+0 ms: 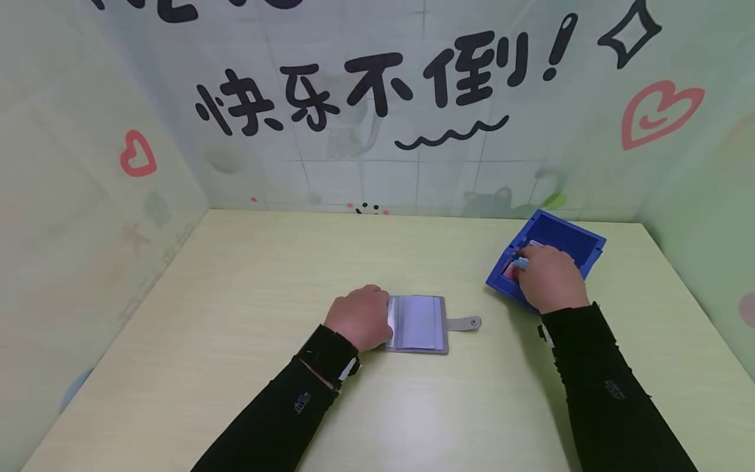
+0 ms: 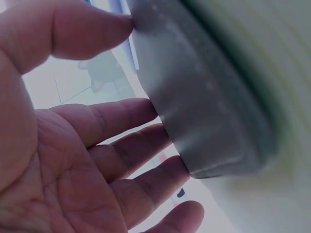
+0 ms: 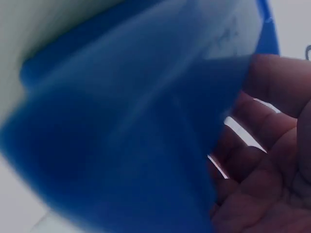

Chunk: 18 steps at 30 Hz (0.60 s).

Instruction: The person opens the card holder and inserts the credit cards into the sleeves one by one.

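A small card album [image 1: 417,322] with a grey cover and clear sleeves lies open on the table. My left hand [image 1: 361,317] grips its left edge. In the left wrist view, the thumb and several fingertips touch the grey cover [image 2: 194,92]. Over to the right, my right hand [image 1: 553,278] reaches into a blue box [image 1: 590,244]. Its fingers pinch a light-blue card [image 1: 521,263], above pinkish cards [image 1: 510,271] inside. The box's blue wall [image 3: 136,121] hides those fingertips in the right wrist view.
From the album's right side a grey strap [image 1: 463,324] with a snap sticks out. The pale wooden table [image 1: 283,262] meets a printed back wall [image 1: 354,177], with side panels at left and right.
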{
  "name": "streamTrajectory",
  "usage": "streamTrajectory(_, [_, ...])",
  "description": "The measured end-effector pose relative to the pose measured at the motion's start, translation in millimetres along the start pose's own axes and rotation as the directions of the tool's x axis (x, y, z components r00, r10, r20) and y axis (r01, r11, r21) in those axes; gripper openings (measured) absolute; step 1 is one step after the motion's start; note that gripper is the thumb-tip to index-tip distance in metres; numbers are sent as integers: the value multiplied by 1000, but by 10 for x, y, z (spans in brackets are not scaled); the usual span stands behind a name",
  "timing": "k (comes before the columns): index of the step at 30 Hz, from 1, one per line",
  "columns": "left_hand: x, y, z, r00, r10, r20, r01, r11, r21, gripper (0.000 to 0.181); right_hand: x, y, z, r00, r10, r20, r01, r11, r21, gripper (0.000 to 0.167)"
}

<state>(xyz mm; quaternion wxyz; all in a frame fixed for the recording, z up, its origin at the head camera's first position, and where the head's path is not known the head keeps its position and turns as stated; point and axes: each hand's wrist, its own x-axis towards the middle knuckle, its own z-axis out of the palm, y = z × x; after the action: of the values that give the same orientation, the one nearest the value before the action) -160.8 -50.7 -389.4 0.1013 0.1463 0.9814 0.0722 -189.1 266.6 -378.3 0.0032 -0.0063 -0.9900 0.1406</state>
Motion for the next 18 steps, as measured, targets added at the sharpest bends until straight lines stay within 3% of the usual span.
streamTrajectory(4, [-5, 2, -8, 1000, 3, -4, -3, 1000, -6, 31, 0, -26, 21, 1000, -7, -16, 6, 997, -75, 30])
streamTrajectory(18, [-12, 10, -21, 1000, 15, -3, -15, 1000, 3, 32, 50, -54, -22, 986, 137, 92, -127, 986, -107, 36])
